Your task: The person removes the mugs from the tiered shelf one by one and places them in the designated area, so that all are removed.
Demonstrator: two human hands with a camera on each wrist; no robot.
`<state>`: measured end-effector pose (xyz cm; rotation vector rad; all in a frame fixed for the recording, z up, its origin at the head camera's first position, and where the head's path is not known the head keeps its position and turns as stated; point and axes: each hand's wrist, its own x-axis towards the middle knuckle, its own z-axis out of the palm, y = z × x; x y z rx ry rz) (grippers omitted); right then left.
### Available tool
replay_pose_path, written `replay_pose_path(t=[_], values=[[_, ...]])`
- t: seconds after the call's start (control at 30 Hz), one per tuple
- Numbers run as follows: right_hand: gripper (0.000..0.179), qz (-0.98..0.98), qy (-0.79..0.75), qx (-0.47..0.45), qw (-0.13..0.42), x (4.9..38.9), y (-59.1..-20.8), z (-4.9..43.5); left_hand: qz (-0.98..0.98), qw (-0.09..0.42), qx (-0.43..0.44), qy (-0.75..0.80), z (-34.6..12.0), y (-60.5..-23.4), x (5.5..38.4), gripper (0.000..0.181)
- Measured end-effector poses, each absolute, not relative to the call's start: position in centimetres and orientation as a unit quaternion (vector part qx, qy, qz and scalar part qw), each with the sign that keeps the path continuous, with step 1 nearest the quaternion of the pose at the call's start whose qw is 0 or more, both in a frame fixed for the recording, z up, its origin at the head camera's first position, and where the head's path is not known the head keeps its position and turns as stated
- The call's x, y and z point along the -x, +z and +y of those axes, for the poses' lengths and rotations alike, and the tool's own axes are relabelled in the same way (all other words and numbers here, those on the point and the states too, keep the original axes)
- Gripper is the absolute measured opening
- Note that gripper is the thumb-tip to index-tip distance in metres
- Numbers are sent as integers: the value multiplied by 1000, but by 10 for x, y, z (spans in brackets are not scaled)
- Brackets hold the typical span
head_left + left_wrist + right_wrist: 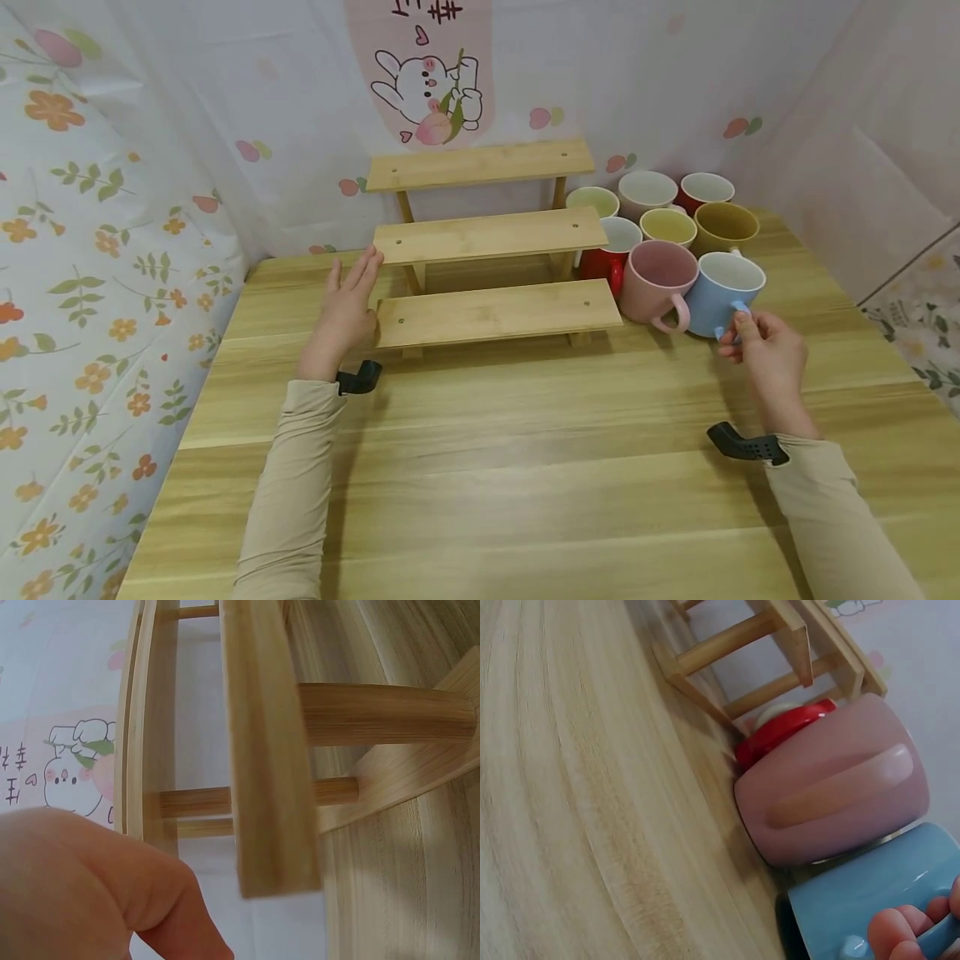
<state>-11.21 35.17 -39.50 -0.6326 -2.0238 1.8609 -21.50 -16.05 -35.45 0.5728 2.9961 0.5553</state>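
Observation:
A three-tier wooden shelf (495, 312) stands on the table, its steps rising toward the back. At its left end is my left hand (345, 312), fingers extended, fingertips right at the middle step and thumb side beside the lowest one. In the left wrist view, the curled thumb side of that hand (97, 892) shows near the step's end. My right hand (772, 354) pinches the handle of a light blue mug (716, 296), which stands upright at the front right of a group of mugs. Fingers (892, 930) curl round that handle in the right wrist view.
Beside the blue mug stands a pink mug (656, 279), with a red mug (596, 262) to its left. Several more mugs, including a mustard one (723, 229), crowd behind them, right of the shelf. A patterned cloth (285, 100) hangs behind the table.

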Motion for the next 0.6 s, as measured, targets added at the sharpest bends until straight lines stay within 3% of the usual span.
replay_pose_path(t=[0.6], values=[[20,-712,662,180,148,130,-408,370,966,15,-184,178,-159,-355,216,83]])
